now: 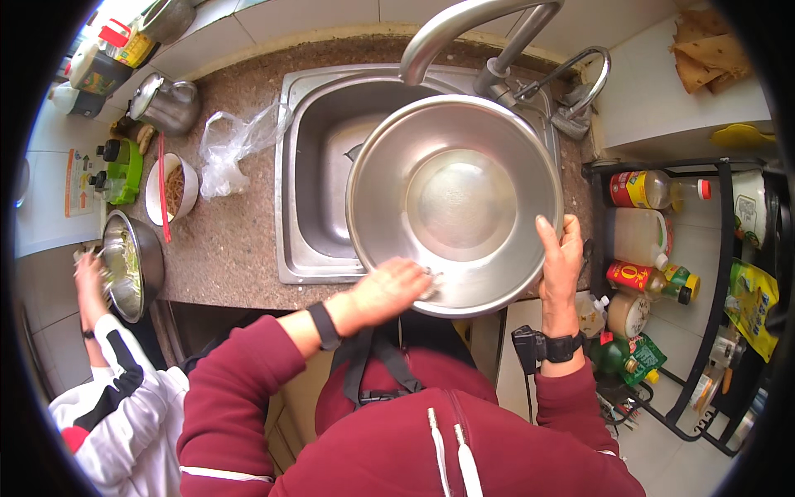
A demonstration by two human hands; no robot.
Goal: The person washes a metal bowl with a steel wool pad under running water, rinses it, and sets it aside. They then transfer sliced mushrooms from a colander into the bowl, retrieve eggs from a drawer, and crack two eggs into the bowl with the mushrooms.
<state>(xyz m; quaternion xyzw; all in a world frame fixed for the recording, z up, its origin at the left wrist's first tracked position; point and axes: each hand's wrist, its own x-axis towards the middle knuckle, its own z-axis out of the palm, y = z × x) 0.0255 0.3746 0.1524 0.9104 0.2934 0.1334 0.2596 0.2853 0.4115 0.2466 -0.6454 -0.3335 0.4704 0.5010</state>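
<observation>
A wide stainless steel basin (463, 205) sits tilted towards me over the right part of the sink (323, 186). My right hand (559, 261) grips its right rim, thumb inside the wall and fingers outside. My left hand (391, 289) is at the near inner wall, slightly blurred. Under its fingertips is a small greyish scrubber (433, 284), perhaps steel wool, pressed against the metal. A little cloudy liquid seems to lie on the basin's bottom. Above the far rim arches the faucet (428, 46). Part of a dark object in the sink shows beside the basin.
At left, a co-worker's hand (90, 273) is at a metal bowl (152, 267) of pale shredded vegetable. A white bowl (189, 192) with red chopsticks (163, 186), a plastic bag (223, 155) and a metal pitcher (180, 102) stand on the counter. A black rack (714, 310) with bottles is at right.
</observation>
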